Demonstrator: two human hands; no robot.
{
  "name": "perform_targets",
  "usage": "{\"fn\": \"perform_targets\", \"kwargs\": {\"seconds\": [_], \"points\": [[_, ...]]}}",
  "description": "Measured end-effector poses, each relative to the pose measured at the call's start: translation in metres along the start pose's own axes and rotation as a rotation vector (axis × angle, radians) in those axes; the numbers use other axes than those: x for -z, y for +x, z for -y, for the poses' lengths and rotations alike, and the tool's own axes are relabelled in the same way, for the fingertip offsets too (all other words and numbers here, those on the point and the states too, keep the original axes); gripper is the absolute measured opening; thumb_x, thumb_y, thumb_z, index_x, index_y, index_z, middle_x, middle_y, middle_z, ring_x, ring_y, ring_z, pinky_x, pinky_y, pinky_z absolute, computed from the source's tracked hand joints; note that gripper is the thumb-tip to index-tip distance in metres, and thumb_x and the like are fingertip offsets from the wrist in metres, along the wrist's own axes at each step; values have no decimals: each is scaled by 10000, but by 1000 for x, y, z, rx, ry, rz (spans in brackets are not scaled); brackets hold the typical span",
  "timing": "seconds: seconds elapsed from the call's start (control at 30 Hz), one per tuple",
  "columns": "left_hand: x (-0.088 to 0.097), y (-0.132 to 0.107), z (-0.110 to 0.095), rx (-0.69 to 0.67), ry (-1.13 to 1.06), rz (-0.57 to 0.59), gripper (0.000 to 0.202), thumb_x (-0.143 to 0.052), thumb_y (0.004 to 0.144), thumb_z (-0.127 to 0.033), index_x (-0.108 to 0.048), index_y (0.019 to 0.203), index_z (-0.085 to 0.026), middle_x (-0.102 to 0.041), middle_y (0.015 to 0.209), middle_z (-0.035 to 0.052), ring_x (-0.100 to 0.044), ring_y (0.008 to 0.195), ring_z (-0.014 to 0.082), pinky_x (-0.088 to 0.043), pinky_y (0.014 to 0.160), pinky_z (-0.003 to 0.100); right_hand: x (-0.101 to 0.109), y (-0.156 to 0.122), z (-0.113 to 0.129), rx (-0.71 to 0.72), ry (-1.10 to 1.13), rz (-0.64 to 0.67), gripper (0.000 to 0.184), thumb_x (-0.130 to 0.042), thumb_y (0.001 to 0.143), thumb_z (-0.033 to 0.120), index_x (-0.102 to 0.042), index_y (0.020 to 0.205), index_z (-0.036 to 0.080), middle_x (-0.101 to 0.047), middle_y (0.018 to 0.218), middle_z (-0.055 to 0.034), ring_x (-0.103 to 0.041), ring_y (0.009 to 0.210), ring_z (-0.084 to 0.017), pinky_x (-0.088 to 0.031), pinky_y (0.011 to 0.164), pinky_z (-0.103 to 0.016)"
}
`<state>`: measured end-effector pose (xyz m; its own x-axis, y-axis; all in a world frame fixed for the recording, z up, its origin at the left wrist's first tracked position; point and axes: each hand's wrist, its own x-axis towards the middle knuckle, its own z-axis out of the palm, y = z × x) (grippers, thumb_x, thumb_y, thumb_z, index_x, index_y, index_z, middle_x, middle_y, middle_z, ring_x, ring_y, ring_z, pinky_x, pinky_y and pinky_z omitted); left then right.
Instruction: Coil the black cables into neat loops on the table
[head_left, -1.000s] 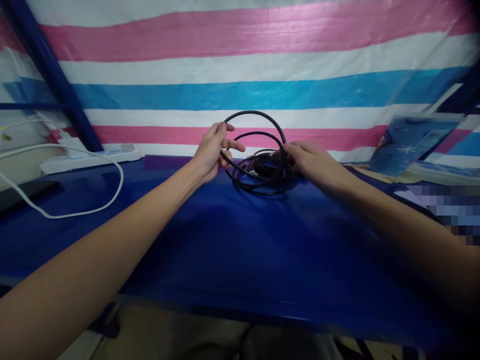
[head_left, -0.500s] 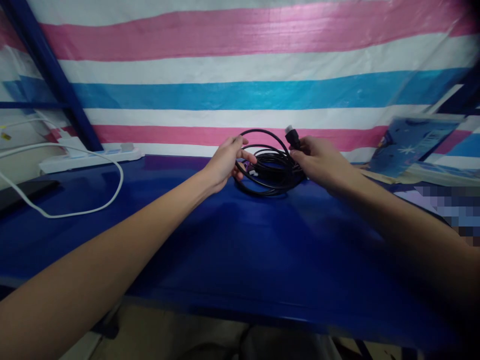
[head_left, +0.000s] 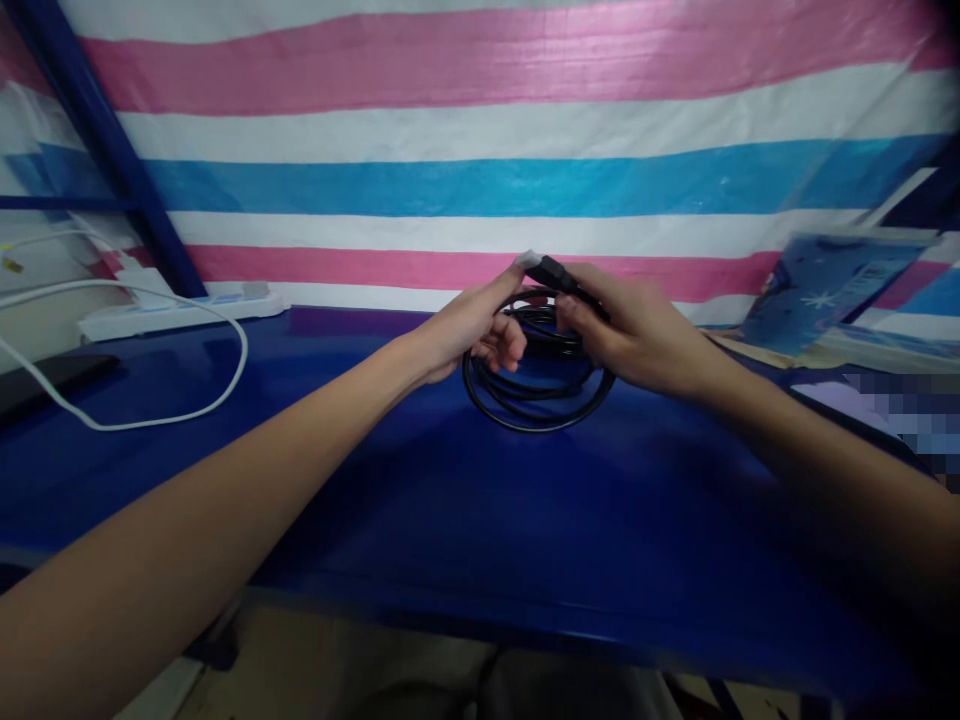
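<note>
A black cable (head_left: 537, 428) lies in loose loops above and on the blue tabletop, between my hands. My right hand (head_left: 637, 325) is closed on the cable near one end, just behind its black plug (head_left: 553, 272), which points left and up and has a pale tip. My left hand (head_left: 480, 325) is at the left side of the loops, its fingers curled round the cable. Its thumb reaches up to the plug's pale tip and seems to touch it. Part of the coil is hidden behind my fingers.
At the back left stands a white power strip (head_left: 180, 312) with a plug in it. A white cord (head_left: 244, 360) loops over the tabletop (head_left: 480, 530) beside a dark flat object (head_left: 60, 385). To the right is a blue packet (head_left: 817, 290). A striped sheet (head_left: 480, 130) hangs behind.
My right hand has brought the plug left and tilted it toward my left hand, whose thumb now meets its tip. The cable loops have shifted, hanging lower toward me.
</note>
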<state>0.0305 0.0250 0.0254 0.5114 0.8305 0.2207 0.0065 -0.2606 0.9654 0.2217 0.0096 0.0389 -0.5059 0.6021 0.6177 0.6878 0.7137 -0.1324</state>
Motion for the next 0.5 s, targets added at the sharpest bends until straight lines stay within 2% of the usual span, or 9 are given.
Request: {"fn": "perform_targets", "kwargs": {"seconds": [0.1, 0.17, 0.23, 0.33, 0.4, 0.5], "points": [[-4, -2, -5, -33, -73, 78, 718, -393, 870, -706, -563, 1243, -117, -623, 631, 35, -546, 453, 86, -374, 425, 181, 1, -2, 0, 36, -167, 14, 426, -418, 910, 305, -604, 1247, 122, -681, 771, -85, -565, 560, -186, -375, 545, -304], [-6, -5, -8, -47, -91, 151, 712, -381, 876, -697, -564, 1245, -116, -653, 702, 53, -554, 459, 87, -375, 404, 188, 3, -4, -2, 84, -242, 12, 435, -460, 891, 303, -589, 1277, 148, -699, 798, -83, -589, 581, -195, -384, 560, -306], [-6, -8, -11, -34, -63, 236, 610, -481, 877, -605, -551, 1269, -143, -659, 739, 43, -571, 473, 90, -382, 396, 191, 5, -5, -3, 110, -231, 19, 481, -529, 860, 301, -556, 1323, 173, -717, 847, -82, -626, 639, -214, -420, 592, -317], [-4, -12, -14, 15, -34, 339, 558, -662, 804, -351, -513, 1318, -193, -623, 718, -6, -560, 465, 73, -410, 417, 184, 7, -4, -1, 72, -11, 26, 617, -666, 767, 285, -525, 1360, 185, -726, 967, -98, -674, 776, -258, -480, 632, -339], [-3, -13, -16, 44, -40, 382, 590, -656, 776, -249, -488, 1340, -213, -594, 684, -29, -536, 445, 65, -422, 425, 184, 7, -3, 4, -10, 241, 42, 655, -731, 714, 279, -543, 1334, 180, -718, 1023, -102, -684, 805, -261, -508, 615, -331], [-2, -14, -18, 68, -11, 420, 625, -606, 762, -186, -438, 1362, -232, -578, 646, -43, -543, 447, 81, -413, 411, 187, 8, -2, 12, -180, 540, 106, 615, -752, 693, 257, -564, 1274, 184, -726, 940, -70, -640, 578, -179, -487, 465, -284]]}}
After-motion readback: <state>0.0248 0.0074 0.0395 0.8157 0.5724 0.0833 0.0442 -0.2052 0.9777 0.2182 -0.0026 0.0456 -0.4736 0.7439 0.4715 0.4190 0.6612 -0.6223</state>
